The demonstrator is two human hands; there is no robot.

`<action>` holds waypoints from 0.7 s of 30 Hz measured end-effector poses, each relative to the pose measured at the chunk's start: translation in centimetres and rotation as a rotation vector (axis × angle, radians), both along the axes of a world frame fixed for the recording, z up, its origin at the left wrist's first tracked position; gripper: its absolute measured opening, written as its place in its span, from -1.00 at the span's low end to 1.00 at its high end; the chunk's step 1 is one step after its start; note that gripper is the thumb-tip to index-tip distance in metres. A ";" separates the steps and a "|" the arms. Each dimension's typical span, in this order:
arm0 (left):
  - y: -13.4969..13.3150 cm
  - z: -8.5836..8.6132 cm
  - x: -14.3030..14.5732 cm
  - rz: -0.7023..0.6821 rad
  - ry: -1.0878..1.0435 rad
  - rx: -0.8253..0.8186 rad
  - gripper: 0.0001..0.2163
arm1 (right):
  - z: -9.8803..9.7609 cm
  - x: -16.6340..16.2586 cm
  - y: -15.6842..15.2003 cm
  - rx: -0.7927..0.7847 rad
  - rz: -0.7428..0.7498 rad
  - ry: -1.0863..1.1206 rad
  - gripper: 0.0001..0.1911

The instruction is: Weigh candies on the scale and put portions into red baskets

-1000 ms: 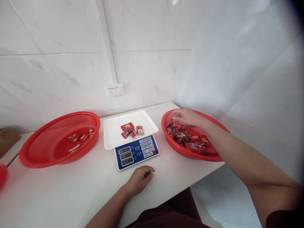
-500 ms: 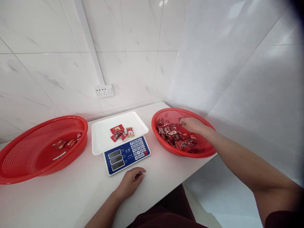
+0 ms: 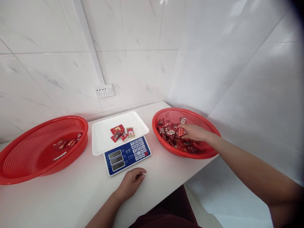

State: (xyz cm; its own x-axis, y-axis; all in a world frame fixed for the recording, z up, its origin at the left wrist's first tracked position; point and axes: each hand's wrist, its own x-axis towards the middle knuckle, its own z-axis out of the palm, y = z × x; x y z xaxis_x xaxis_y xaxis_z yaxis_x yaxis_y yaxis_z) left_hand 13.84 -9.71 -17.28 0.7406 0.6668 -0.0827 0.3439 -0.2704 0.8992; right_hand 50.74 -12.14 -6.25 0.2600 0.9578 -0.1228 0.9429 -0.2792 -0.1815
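My right hand [image 3: 193, 132] reaches into the right red plastic basket [image 3: 215, 134], its fingers closed on a small red snack packet [image 3: 181, 131]. Many red wrapped packets [image 3: 169, 133] lie heaped around it. On the table in front of the scale, my left hand [image 3: 133, 180] rests with nothing in it, fingers loosely bent and thumb apart from them. The blue and white digital scale [image 3: 128, 156] carries a white tray [image 3: 102, 139]. Several small packets [image 3: 118, 132], mostly red, lie on that tray, with a red and gold one [image 3: 130, 132] at their right.
Another red basket [image 3: 45, 172] stands at the left, holding several red packets [image 3: 65, 144] and a white strip [image 3: 60, 155]. Behind the white table [image 3: 156, 180] rises a tiled wall with a socket [image 3: 104, 91]. The table's front edge lies near my body.
My right hand has moved down and nearer within the right basket, among the packets, and a red packet now shows at its fingertips. The left hand has stayed still.
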 end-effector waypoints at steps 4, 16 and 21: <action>-0.1 0.2 0.1 0.009 0.020 0.018 -0.76 | 1.8 -0.3 1.1 0.133 -0.035 0.125 -0.31; -0.3 -0.2 -0.3 -0.005 0.016 0.035 -0.74 | 3.1 -13.9 8.1 0.075 0.279 0.788 -0.32; -0.4 -0.1 -0.3 -0.014 -0.008 0.014 -0.75 | 3.4 -17.5 11.1 0.202 0.322 0.791 -0.39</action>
State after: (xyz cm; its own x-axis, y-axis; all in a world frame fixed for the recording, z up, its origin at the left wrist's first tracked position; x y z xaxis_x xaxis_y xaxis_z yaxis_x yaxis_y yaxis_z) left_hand 13.52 -10.11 -17.37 0.7505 0.6574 -0.0680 0.3331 -0.2874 0.8980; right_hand 33.21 -1.00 -2.89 -0.1166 0.9928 0.0269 0.5475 0.0869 -0.8323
